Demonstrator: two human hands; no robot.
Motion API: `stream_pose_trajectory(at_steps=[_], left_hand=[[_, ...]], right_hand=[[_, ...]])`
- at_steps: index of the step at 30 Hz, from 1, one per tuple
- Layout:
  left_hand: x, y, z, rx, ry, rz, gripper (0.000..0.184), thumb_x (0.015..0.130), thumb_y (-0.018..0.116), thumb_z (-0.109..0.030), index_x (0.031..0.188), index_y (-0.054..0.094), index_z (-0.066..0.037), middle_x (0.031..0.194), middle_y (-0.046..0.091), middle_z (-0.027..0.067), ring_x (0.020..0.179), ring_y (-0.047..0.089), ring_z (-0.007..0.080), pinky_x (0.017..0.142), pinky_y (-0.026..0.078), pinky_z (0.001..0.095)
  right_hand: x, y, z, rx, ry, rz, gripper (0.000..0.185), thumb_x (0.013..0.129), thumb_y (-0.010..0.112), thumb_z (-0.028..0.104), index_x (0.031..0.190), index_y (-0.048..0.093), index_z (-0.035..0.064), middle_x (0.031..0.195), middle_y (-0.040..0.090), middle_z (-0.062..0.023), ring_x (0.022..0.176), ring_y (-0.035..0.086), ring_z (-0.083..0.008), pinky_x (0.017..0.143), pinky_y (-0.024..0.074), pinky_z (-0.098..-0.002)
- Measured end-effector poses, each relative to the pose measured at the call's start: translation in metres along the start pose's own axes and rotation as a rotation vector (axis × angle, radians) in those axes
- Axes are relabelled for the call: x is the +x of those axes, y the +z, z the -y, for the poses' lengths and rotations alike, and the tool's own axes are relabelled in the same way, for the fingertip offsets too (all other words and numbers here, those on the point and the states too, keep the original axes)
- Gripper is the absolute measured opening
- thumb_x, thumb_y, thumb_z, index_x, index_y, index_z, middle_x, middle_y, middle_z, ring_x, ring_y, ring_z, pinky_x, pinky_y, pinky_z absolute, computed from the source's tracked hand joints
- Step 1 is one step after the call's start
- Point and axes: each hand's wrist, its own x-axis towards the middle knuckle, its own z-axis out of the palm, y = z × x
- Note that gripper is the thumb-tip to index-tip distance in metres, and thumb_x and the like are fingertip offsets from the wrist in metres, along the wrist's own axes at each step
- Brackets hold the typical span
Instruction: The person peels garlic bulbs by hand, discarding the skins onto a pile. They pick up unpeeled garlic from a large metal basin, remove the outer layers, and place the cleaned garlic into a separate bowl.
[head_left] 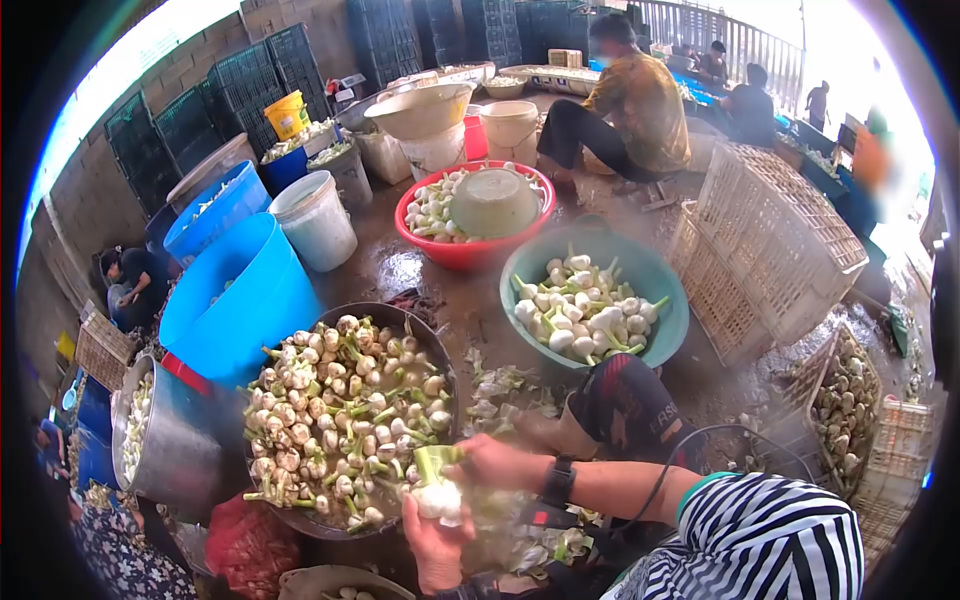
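A white garlic bulb (pixel 438 503) with a short green stem (pixel 434 462) is at the lower middle. My left hand (pixel 436 552) grips the bulb from below. At the stem, my right hand (pixel 492 464) has its fingers closed on the green outer layer; whether it also holds a small tool I cannot make out. Just left of my hands stands a wide dark tub (pixel 452 375) of water and garlic bulbs, many of them brownish. Ahead of my leg is a green basin (pixel 672 352) with cleaner white bulbs. Peeled skins (pixel 500 385) litter the floor between them.
A red basin (pixel 470 258) of garlic holds a bowl (pixel 494 203) on top. Blue tubs (pixel 235 300), a white bucket (pixel 318 225) and a metal pot (pixel 180 440) stand left. Plastic crates (pixel 770 250) are stacked right. A person (pixel 635 100) in yellow sits ahead.
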Motion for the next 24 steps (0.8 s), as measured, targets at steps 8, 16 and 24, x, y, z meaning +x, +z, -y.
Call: stream_pose_trajectory(at_steps=[8,16,24], left_hand=[[0.007,-0.005,0.02,0.402,0.342,-0.199,0.042,0.076,0.067,-0.005,0.115,0.052,0.001,0.101,0.06,0.0109,0.091,0.059,0.0211,0.077,0.051,0.034],[-0.013,-0.013,-0.004,-0.089,0.264,-0.03,0.052,0.08,0.066,-0.027,0.124,0.046,-0.005,0.105,0.059,0.0133,0.082,0.063,0.0258,0.058,0.058,0.0369],[0.007,-0.015,0.01,0.051,0.181,-0.016,0.061,0.083,0.061,-0.012,0.137,0.036,-0.018,0.115,0.056,0.0093,0.095,0.059,0.0289,0.062,0.054,0.0368]], right_hand=[[0.009,-0.009,-0.055,-0.112,-0.084,0.088,0.017,0.084,0.061,0.012,0.096,0.066,0.0025,0.076,0.062,0.0003,0.059,0.048,-0.0079,0.053,0.0381,-0.0254],[0.036,-0.046,-0.082,0.144,-0.022,-0.5,0.014,0.086,0.053,0.017,0.084,0.06,0.0055,0.062,0.055,-0.0082,0.055,0.056,-0.0207,0.047,0.0418,-0.0368],[0.008,-0.062,-0.061,-0.914,-0.407,0.075,0.016,0.063,0.058,0.012,0.073,0.066,0.003,0.061,0.06,-0.0123,0.055,0.054,-0.0254,0.053,0.0429,-0.0406]])
